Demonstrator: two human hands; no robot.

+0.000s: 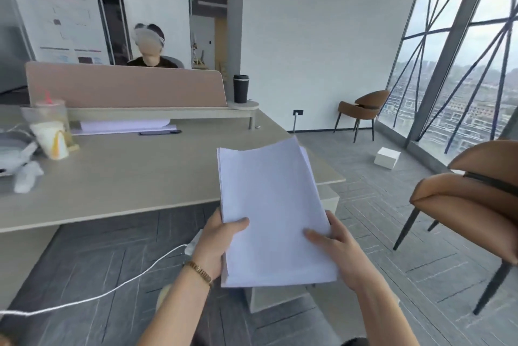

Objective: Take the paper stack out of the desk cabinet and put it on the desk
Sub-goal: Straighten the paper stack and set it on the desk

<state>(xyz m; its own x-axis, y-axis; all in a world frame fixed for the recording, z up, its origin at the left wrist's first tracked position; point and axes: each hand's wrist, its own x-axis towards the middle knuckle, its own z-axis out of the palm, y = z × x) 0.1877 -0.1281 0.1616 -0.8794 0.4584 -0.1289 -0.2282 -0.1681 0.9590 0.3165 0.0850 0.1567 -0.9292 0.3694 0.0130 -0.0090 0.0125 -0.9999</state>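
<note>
Paper stack [273, 211] is held in the air in front of the person, clear of the desk cabinet [280, 296], whose pale body shows below it, and just off the near right corner of the desk [134, 177]. Left hand [215, 244] clamps the stack's left near edge, thumb on top and fingers hidden underneath. Right hand [333, 244] grips the right near edge the same way, thumb laid flat across the top sheet. The two-sided hold probably keeps the loose sheets squared; the far end nevertheless droops and curls slightly, being unsupported.

Judged from this position, removal is complete and only placement remains. The desk surface nearest the stack is bare. A paper cup [54, 139] and crumpled white items sit well apart at the left; a second paper pile [123, 126] and a dark pen [159, 132] lie near the divider screen [126, 85]. A brown chair [473, 197] stands at the right, away from the path leftward onto the desk
</note>
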